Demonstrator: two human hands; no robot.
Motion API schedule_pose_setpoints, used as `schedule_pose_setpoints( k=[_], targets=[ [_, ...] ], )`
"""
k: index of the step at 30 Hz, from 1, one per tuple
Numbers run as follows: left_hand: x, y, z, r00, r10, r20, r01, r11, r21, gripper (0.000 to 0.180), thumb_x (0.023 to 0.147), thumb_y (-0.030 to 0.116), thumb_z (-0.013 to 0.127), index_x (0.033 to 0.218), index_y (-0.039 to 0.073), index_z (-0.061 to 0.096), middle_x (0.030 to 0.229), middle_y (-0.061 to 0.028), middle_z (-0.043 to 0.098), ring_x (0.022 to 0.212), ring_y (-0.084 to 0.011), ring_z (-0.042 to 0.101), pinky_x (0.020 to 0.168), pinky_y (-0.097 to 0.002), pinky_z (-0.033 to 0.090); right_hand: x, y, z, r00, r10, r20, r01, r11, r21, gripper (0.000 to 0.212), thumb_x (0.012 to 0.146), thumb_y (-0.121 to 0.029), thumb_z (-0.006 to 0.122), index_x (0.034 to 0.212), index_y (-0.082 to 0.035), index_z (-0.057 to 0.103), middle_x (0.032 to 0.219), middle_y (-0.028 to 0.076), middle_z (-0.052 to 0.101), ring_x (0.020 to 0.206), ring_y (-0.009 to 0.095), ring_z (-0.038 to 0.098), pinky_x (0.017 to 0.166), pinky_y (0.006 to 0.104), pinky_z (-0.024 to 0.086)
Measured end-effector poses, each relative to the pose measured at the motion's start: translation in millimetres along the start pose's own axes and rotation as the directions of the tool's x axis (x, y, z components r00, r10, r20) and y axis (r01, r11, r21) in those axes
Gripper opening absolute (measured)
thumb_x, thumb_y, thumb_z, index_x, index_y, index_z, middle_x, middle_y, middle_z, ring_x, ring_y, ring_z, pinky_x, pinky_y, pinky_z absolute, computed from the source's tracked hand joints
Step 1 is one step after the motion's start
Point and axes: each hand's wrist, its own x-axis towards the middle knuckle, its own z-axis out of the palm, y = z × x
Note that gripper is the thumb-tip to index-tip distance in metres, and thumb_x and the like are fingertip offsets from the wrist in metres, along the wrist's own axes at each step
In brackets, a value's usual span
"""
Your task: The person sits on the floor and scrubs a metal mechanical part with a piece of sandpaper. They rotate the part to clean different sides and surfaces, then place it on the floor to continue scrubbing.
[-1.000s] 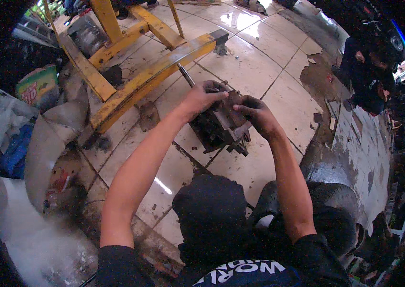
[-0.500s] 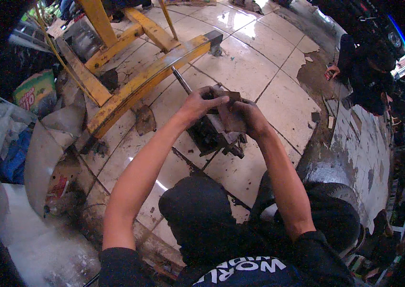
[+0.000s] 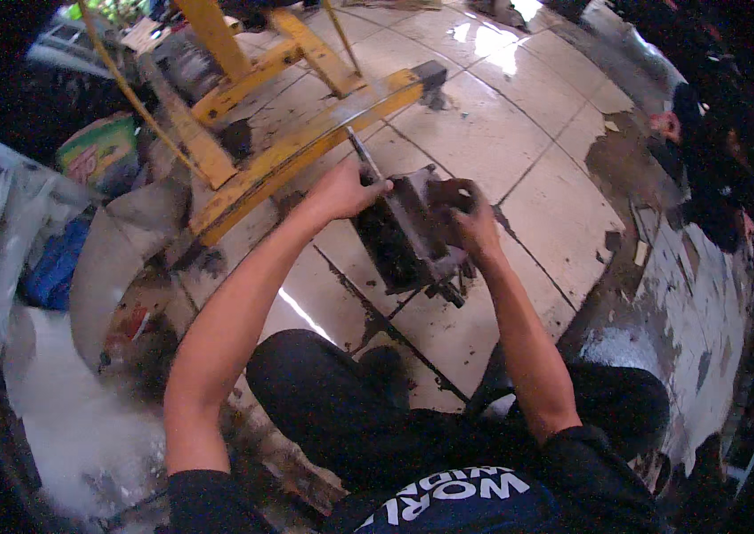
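A dark, greasy metal housing (image 3: 421,214), box-shaped and open on one side, rests on the tiled floor between my hands. A shiny metal shaft (image 3: 361,151) sticks out of its far left end. My left hand (image 3: 350,189) is closed at that end, its thumb and fingers around the shaft's base. My right hand (image 3: 475,218) has its fingers curled on a small brown sheet (image 3: 450,196) over the right face of the housing. What kind of sheet it is, I cannot make out. A short stub (image 3: 455,295) protrudes from the housing's near end.
A yellow metal frame (image 3: 306,151) stands beyond my left hand. Sacks, a green-yellow bag (image 3: 101,156) and blue plastic (image 3: 56,271) lie at left. A person in dark clothing (image 3: 706,178) is at the far right, near broken flooring (image 3: 617,160). My bent knees (image 3: 306,365) are close by.
Both hands held the brown sheet above the housing before. My left hand has let go of it and moved to the shaft end; the sheet stays in my right hand. The view has shifted slightly.
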Motion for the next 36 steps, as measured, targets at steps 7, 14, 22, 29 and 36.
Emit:
schedule_pose_setpoints(
  k=[7, 14, 22, 29, 36],
  targets=[
    [-37.1, 15.3, -10.2, 0.984, -0.172, 0.042, 0.162, 0.971, 0.174, 0.056, 0.083, 0.052, 0.070, 0.107, 0.001, 0.068, 0.102, -0.0240, 0.069, 0.097, -0.0398, 0.067, 0.086, -0.0474, 0.052, -17.3, 6.9, 37.9, 0.856, -0.485, 0.181, 0.461, 0.554, -0.693, 0.048, 0.077, -0.005, 0.063, 0.125, -0.008, 0.065, 0.122, 0.014, 0.067, 0.131, 0.036, 0.050, 0.115, 0.0527, 0.029],
    [-49.1, 1.1, 15.4, 0.945, -0.314, -0.092, 0.308, 0.948, -0.075, 0.050, 0.083, 0.047, 0.068, 0.108, 0.003, 0.070, 0.104, -0.0215, 0.070, 0.101, -0.0382, 0.066, 0.090, -0.0459, 0.052, -34.9, 9.1, 69.6, 0.902, -0.228, 0.367, 0.424, 0.626, -0.654, 0.076, 0.097, -0.050, 0.044, 0.152, 0.000, 0.028, 0.151, 0.018, 0.041, 0.149, 0.036, 0.020, 0.116, 0.0651, -0.002],
    [-18.4, -6.3, 21.9, 0.926, -0.260, -0.273, 0.231, 0.964, -0.134, 0.045, 0.085, 0.042, 0.067, 0.110, 0.005, 0.068, 0.105, -0.0207, 0.070, 0.101, -0.0375, 0.067, 0.090, -0.0451, 0.052, -46.8, 15.0, 67.3, 0.916, -0.224, 0.333, 0.394, 0.657, -0.643, 0.096, 0.088, -0.058, 0.058, 0.151, 0.006, 0.023, 0.152, 0.024, 0.037, 0.145, 0.037, 0.028, 0.117, 0.0605, 0.011],
    [-9.0, 2.5, 16.6, 0.933, -0.242, -0.265, 0.225, 0.970, -0.093, 0.044, 0.085, 0.038, 0.068, 0.112, 0.003, 0.066, 0.103, -0.0219, 0.070, 0.099, -0.0378, 0.067, 0.090, -0.0442, 0.052, -40.1, 14.8, 66.5, 0.916, -0.142, 0.375, 0.353, 0.730, -0.586, 0.101, 0.087, -0.063, 0.058, 0.153, 0.003, 0.019, 0.154, 0.022, 0.036, 0.144, 0.038, 0.031, 0.118, 0.0611, 0.005],
    [-9.8, -16.5, 26.7, 0.946, -0.246, -0.211, 0.242, 0.969, -0.043, 0.045, 0.085, 0.038, 0.067, 0.114, 0.003, 0.066, 0.102, -0.0209, 0.070, 0.098, -0.0383, 0.067, 0.089, -0.0454, 0.052, -27.5, 8.4, 81.8, 0.927, -0.159, 0.340, 0.369, 0.546, -0.752, 0.101, 0.086, -0.068, 0.053, 0.154, 0.000, 0.021, 0.157, 0.015, 0.033, 0.148, 0.037, 0.020, 0.113, 0.0682, -0.005]
  ],
)
